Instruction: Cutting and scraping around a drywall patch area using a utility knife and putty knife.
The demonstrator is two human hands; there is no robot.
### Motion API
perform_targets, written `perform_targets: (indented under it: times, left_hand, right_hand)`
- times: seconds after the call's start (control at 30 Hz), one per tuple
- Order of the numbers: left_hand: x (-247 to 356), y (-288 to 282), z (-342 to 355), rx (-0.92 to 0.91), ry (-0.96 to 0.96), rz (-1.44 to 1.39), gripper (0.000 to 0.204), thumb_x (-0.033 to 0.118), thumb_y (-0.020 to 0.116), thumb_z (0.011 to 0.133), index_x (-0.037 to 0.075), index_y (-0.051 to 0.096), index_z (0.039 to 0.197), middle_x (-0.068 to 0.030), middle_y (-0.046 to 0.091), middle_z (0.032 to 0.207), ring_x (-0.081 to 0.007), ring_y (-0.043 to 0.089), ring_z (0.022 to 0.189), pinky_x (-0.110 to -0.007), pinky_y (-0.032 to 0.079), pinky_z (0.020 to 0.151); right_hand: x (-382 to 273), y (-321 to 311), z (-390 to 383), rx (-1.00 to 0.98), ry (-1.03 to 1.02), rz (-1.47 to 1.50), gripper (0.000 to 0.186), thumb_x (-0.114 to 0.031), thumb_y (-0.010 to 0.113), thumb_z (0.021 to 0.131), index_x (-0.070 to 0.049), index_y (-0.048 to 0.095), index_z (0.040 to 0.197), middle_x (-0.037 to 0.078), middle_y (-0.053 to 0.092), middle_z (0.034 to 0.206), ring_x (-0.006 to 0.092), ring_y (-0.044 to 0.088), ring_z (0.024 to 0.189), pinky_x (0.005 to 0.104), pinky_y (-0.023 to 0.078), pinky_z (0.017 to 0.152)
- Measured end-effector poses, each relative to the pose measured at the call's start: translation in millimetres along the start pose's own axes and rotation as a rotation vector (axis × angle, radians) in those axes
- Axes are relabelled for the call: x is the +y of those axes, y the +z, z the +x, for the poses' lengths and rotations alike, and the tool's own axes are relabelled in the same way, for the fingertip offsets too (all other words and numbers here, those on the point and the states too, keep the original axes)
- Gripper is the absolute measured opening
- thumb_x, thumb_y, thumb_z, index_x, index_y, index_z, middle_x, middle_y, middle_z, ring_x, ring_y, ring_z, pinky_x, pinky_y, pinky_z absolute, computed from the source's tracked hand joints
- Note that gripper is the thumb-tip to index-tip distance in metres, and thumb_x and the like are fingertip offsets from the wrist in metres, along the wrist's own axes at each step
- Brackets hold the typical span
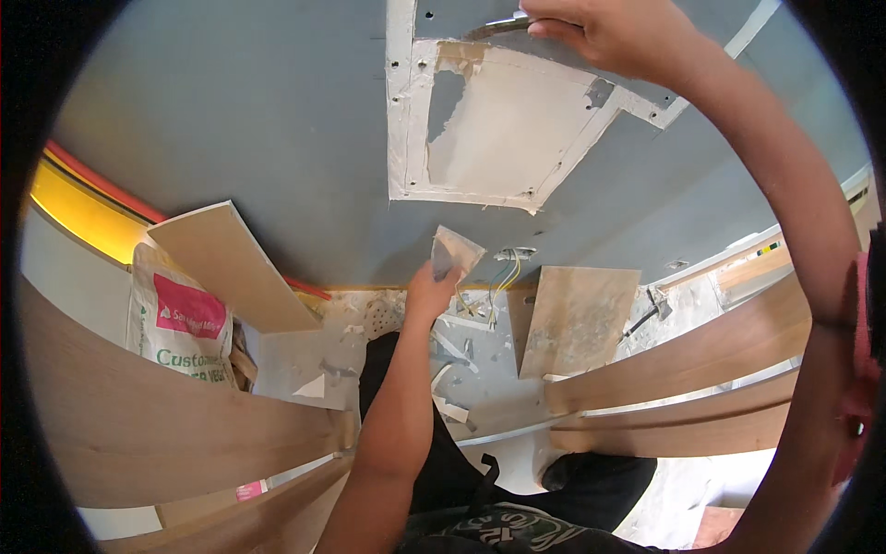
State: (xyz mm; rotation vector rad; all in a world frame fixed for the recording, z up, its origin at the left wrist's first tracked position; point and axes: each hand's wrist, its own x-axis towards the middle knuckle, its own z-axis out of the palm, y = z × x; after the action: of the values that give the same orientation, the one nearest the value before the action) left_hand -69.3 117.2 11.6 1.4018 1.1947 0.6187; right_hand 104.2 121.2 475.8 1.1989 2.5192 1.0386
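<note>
At the top, my right hand [600, 32] is closed around a putty knife [503, 26], its thin metal blade seen almost edge-on above a cream wall patch [517, 120]. White compound strips border this patch, and a grey area shows through at its upper left. Lower down, my left hand [432, 294] pinches a flat beige-and-grey piece [461, 251], held just below the patch. Whether that piece is a scrap of board or a spreader with compound on it, I cannot make out. Behind it, loose wires [506, 277] come out of a hole in the grey wall [249, 120].
Wooden planks [683, 351] cross at both sides. A loose board [235, 268] leans at left by a printed white sack [180, 319]. Another board [581, 319] leans right of the wires, near a hammer [653, 309]. Scraps [452, 351] litter the floor.
</note>
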Motion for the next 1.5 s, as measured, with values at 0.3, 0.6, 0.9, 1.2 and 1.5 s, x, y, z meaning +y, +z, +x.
perform_targets:
  times: [0.3, 0.6, 0.9, 1.2, 1.5]
  left_hand:
    - [9, -9, -10, -0.022, 0.018, -0.058, 0.041, 0.036, 0.071, 0.089, -0.003, 0.066, 0.102, -0.0107, 0.068, 0.074, -0.0211, 0.065, 0.06, -0.038, 0.052, 0.058]
    - [20, -2, -13, -0.249, -0.053, 0.14, 0.043, 0.036, 0.072, 0.089, -0.005, 0.065, 0.099, -0.0094, 0.066, 0.069, -0.0173, 0.06, 0.051, -0.035, 0.047, 0.047]
    - [1, 26, -7, -0.453, -0.082, 0.163, 0.043, 0.039, 0.073, 0.089, -0.003, 0.065, 0.098, -0.0094, 0.066, 0.07, -0.0163, 0.054, 0.046, -0.034, 0.043, 0.042]
    - [21, 24, -18, -0.482, -0.049, 0.142, 0.035, 0.037, 0.067, 0.092, 0.005, 0.066, 0.105, -0.0079, 0.065, 0.07, -0.0152, 0.052, 0.046, -0.033, 0.042, 0.042]
    - [12, 16, -12, -0.476, -0.05, 0.164, 0.038, 0.038, 0.069, 0.09, 0.001, 0.066, 0.101, -0.0077, 0.064, 0.068, -0.0164, 0.053, 0.045, -0.033, 0.042, 0.042]
  right_hand:
    - [-1, 7, -13, -0.044, 0.066, 0.012, 0.014, -0.023, 0.062, 0.095, -0.01, 0.059, 0.093, 0.01, 0.062, 0.097, 0.0341, 0.068, 0.076, 0.0464, 0.055, 0.065]
    - [12, 32, -71, 0.073, 0.057, 0.015, 0.019, -0.026, 0.066, 0.096, -0.01, 0.061, 0.104, 0.007, 0.061, 0.093, 0.0332, 0.064, 0.07, 0.0435, 0.051, 0.06]
    - [1, 11, -9, 0.295, -0.038, 0.104, 0.014, -0.024, 0.067, 0.096, -0.01, 0.064, 0.099, 0.005, 0.059, 0.091, 0.03, 0.06, 0.068, 0.0418, 0.047, 0.058]
    - [-4, 5, 23, 0.062, 0.017, 0.073, 0.022, -0.03, 0.061, 0.096, -0.008, 0.061, 0.095, 0.012, 0.063, 0.095, 0.0345, 0.068, 0.08, 0.046, 0.056, 0.068]
    - [-4, -2, 16, -0.063, 0.033, 0.005, 0.019, -0.026, 0.06, 0.096, -0.008, 0.061, 0.093, 0.012, 0.063, 0.096, 0.0347, 0.068, 0.082, 0.0461, 0.056, 0.07]
